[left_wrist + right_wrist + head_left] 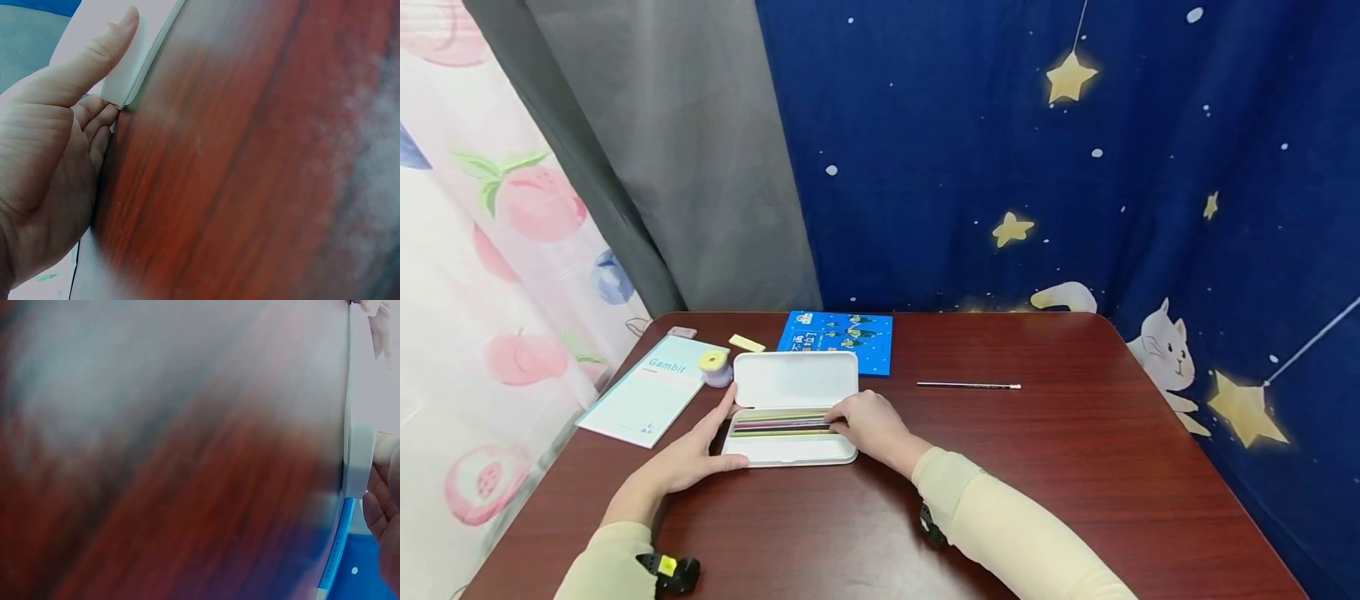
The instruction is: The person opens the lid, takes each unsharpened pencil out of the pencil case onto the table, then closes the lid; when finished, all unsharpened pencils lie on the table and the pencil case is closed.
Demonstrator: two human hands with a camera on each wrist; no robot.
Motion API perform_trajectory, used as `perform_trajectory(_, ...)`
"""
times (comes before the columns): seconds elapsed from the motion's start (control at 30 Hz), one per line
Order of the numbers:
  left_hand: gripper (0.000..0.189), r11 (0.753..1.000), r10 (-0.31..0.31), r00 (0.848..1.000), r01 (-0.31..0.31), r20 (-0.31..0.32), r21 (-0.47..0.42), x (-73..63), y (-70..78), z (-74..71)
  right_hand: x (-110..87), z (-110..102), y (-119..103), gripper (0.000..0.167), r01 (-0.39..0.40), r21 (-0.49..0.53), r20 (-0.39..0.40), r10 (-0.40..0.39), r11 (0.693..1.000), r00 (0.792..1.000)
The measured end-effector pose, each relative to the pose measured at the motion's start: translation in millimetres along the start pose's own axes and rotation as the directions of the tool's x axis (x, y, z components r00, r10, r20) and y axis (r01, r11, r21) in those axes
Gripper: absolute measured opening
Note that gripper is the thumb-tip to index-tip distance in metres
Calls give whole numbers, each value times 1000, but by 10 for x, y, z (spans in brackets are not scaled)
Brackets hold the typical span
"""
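Note:
A white pencil case (790, 452) lies with its lid (795, 379) raised and several pencils (778, 422) side by side inside. My left hand (688, 454) holds the case's left end, the thumb along the front corner and the index finger reaching up by the hinge. In the left wrist view that thumb (103, 59) lies over the white case, other fingers bent at its corner. Over the case's right end, my right hand (872, 425) has thumb and fingertips together at a pencil's end; the fingers cover that end. The right wrist view catches only part of this hand (384, 506).
A pencil with a pale end (968, 385) lies alone on the table right of the case. Behind the case is a blue booklet (876, 346). To the left are a Gambit notebook (651, 392), a yellow-and-lilac round item (715, 367), a yellow strip (747, 343) and a small pinkish block (682, 332).

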State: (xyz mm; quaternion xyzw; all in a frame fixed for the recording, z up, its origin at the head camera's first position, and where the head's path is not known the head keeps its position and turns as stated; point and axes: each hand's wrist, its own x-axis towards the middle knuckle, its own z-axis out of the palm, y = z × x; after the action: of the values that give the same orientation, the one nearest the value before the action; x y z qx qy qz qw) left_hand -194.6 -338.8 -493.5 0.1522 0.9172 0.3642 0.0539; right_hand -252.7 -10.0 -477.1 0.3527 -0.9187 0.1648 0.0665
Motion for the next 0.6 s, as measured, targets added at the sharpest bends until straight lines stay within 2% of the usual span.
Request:
perform_trajectory(0.27,124,1000,-4,1000,4,11,-19,-3,-21,6,-26,-49,31,11,56,109,-95,-46,992,994)
perform_trajectory(0.43,124,1000,1,1000,0,11,-26,5,-8,-7,-54,-222,100,10,83,141,-148,-62,986,987)
perform_trajectory(0.6,124,1000,0,1000,1,17,-25,13,-21,-20,-153,-448,315,9,104,117,-206,-78,988,975)
